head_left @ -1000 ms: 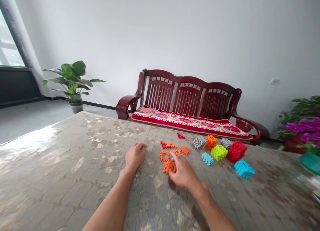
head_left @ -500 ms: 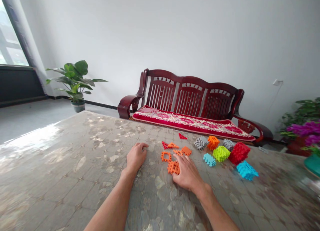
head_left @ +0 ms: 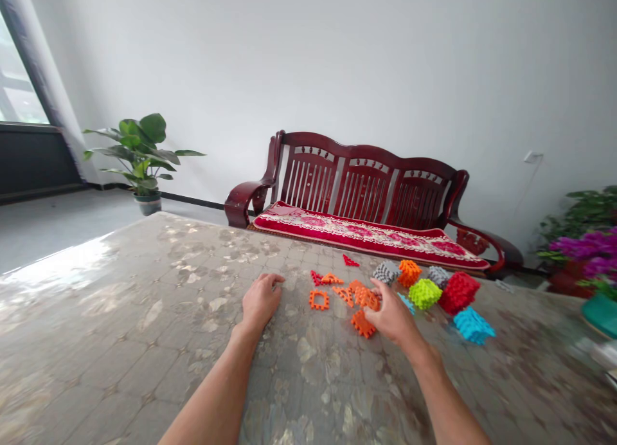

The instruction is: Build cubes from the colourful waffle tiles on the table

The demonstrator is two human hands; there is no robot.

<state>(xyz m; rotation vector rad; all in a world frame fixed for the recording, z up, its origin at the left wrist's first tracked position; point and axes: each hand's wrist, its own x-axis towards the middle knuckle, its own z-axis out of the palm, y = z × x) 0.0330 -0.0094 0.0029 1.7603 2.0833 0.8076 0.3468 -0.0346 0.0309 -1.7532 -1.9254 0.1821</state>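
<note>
My right hand (head_left: 393, 316) is pinched around orange interlocking tiles (head_left: 367, 297), its thumb nearest me and its fingers partly hiding them. Just below its thumb is a solid orange square tile (head_left: 362, 324); I cannot tell whether the hand touches it. To the left lie an orange square frame (head_left: 319, 299), an orange triangular piece (head_left: 343, 295) and another orange piece (head_left: 332, 278) beside a red one (head_left: 317, 278). My left hand (head_left: 261, 301) rests on the table, fingers loosely bent and apart, holding nothing.
Right of my right hand stand grey (head_left: 386, 272), orange (head_left: 409, 272), lime (head_left: 425, 294), red (head_left: 460, 292) and blue (head_left: 474, 326) blocks of stacked tiles. A light blue tile (head_left: 407, 303) is partly hidden. A red triangle (head_left: 351, 260) lies farther back. Beyond the table (head_left: 159, 316) is a wooden bench (head_left: 366, 181).
My right hand has moved right with orange tiles from the pile near me. The solid orange tile now shows below its thumb. My left hand stays put.
</note>
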